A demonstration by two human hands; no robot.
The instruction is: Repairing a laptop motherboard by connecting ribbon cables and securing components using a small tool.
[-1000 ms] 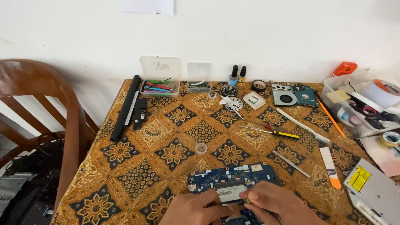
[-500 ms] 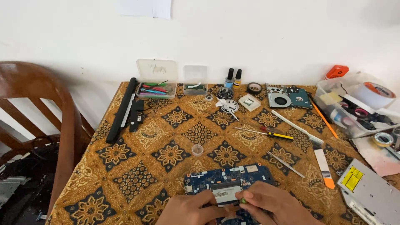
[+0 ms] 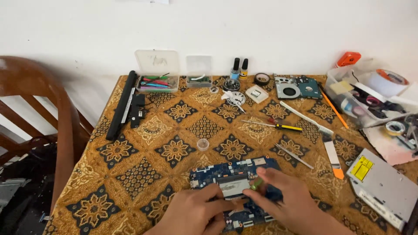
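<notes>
Your blue circuit board lies flat at the near edge of the worktop, on the patterned brown-and-gold cloth, with both of your hands on it. Your left hand rests on the board's near left part, fingers curled down against it; it seems to steady the board rather than grip anything, though I cannot tell if something small sits under the fingertips. Your right hand pinches a small green tool between thumb and forefinger, its tip right at the silver rectangular part in the middle of the board.

To do this well, keep the left hand pressing evenly so the board does not slide on the cloth, and keep those fingers on the bare edges, clear of the small components. Work the green tool at a shallow angle and with light force, since the silver part looks thin and the parts around it are closely packed. Let the heel of your right hand rest on the worktop for a steadier tip.

The yellow-handled screwdriver, the tweezers and the small clear cap lie just beyond the board, within easy reach; the silver drive sits well off to your right.
</notes>
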